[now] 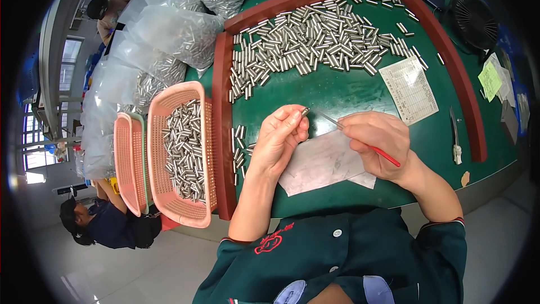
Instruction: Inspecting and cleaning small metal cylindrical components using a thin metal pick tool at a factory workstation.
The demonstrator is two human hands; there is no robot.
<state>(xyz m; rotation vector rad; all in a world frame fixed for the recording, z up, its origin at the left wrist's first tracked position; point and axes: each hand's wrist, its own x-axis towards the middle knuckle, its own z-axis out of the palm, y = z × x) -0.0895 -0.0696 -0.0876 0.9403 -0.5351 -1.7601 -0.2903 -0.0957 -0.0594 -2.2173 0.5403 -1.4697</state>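
Nearby, forearms: both reach into the open near side of the red-brown frame (224, 112), the left nearly upright, the right slanting inward, its wrist bent.
Right hand: this one (379, 141), curled and mostly closed, pinches a slim tool (388, 157) with a red rear end, like a pen; its thin grey tip points toward the frame's left rail.
Left hand: this one (278, 135) has its fingers folded, thumb and forefinger pinching a small metal pin (305, 111), end up, inside the frame; whether the tip touches it, I cannot tell.
Pale sheet: it (320, 166) lies below both hands, between the frame's side rails, on the green worktop (337, 93).
Pink basket: just outside the frame's left rail, the basket (209, 152) holds many pins.
Printed card: it (409, 90) lies inside the frame, near its right rail.
Loose pins: a broad heap (315, 39) spreads inside the frame's far rail.
Clear bags: filled bags (194, 36) stand beyond the frame's far left corner.
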